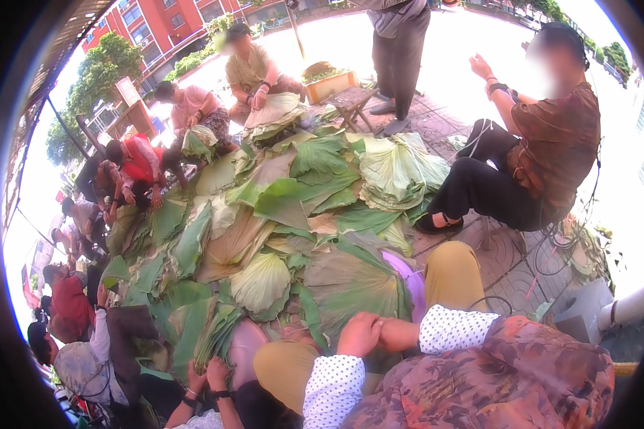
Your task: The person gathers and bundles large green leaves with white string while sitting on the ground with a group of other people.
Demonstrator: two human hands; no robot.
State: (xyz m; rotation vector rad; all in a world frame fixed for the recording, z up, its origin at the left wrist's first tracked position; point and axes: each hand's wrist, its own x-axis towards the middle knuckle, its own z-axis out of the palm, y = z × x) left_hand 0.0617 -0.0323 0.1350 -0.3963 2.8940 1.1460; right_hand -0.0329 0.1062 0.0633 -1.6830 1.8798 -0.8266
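My left hand [358,334] and my right hand [399,335] are together above my lap, closed, with the fingers of one against the other. Whatever may be between them is hidden. White dotted sleeves cover both forearms. Just beyond my hands spreads a large dull-green, brown-tinged lotus leaf [350,289], its near edge close to my left hand. A curved purple edge [410,280] shows beside that leaf, next to my right knee [454,275]. Farther off, a paler round leaf [261,284] lies on the big leaf heap.
At my left, a co-worker's hands [207,375] grip a leaf bundle [211,332] near a pink surface [247,350]. A seated person [551,150] is at the right, beside a tied leaf stack [397,171]. Other people line the heap's far and left sides. Loose cords [565,247] hang at right.
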